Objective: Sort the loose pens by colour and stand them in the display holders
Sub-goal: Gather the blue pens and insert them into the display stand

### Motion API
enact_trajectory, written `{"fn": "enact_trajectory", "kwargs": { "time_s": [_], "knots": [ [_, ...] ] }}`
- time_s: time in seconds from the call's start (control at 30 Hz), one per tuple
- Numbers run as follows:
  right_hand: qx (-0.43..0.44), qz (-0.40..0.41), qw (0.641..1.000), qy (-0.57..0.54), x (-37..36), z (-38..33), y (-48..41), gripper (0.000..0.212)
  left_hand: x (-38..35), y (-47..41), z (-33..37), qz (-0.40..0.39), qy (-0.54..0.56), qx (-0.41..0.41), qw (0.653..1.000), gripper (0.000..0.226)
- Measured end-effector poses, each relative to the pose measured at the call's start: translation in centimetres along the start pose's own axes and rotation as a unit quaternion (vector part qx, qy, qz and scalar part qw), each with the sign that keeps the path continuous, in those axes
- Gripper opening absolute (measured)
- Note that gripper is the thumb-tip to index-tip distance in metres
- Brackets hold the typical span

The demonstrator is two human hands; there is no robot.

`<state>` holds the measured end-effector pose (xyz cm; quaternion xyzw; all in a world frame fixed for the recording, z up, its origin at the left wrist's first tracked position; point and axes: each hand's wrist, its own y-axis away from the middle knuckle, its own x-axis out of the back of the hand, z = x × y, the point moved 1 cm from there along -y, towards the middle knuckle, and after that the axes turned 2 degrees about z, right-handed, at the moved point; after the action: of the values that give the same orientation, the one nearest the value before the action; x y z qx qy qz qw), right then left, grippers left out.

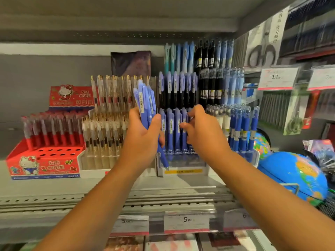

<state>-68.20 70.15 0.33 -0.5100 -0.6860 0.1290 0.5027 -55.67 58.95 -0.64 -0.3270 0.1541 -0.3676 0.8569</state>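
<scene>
At a shop's stationery shelf, a person's left hand, at the centre of the frame, grips a bundle of blue pens, held upright just in front of the stock. The right hand, just right of centre, reaches into the clear tiered display holder, its thumb and curled fingers pinching a pen at the right end of the front row of blue pens. A red cartoon pen box stands at lower left, a blue globe at lower right, and price tags line the shelf edge below.
</scene>
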Motion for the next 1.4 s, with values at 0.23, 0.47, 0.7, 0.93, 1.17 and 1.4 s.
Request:
{"fn": "enact_trajectory", "kwargs": {
  "time_s": [0.23, 0.47, 0.7, 0.93, 1.17, 1.4],
  "knots": [
    [-0.033, 0.000, 0.999, -0.038, -0.2, 0.2, 0.4, 0.020, 0.3, 0.3, -0.1, -0.013, -0.004, -0.003, 1.000, 0.005],
    [0.008, 0.034, 0.991, 0.132, 0.9, -1.1, 1.5, 0.043, 0.2, 0.7, -0.1, -0.035, 0.026, 0.015, 0.999, 0.035],
    [-0.001, 0.039, 0.970, -0.240, 1.7, -4.3, 2.0, 0.017, 0.1, 0.5, -0.1, -0.058, 0.004, 0.005, 0.998, 0.032],
    [-0.054, -0.022, 0.927, -0.372, 1.5, -5.5, 1.4, 0.016, 0.1, 0.5, -0.4, -0.076, 0.011, 0.015, 0.997, 0.023],
    [-0.077, 0.005, 0.906, -0.416, 2.5, -5.3, 0.6, 0.016, 0.0, 0.7, -0.4, -0.090, 0.007, 0.031, 0.995, 0.016],
    [-0.061, 0.121, 0.938, -0.320, 4.9, -3.8, -0.3, 0.030, 0.1, 0.4, -0.5, -0.042, 0.003, 0.025, 0.999, 0.012]
  ]
}}
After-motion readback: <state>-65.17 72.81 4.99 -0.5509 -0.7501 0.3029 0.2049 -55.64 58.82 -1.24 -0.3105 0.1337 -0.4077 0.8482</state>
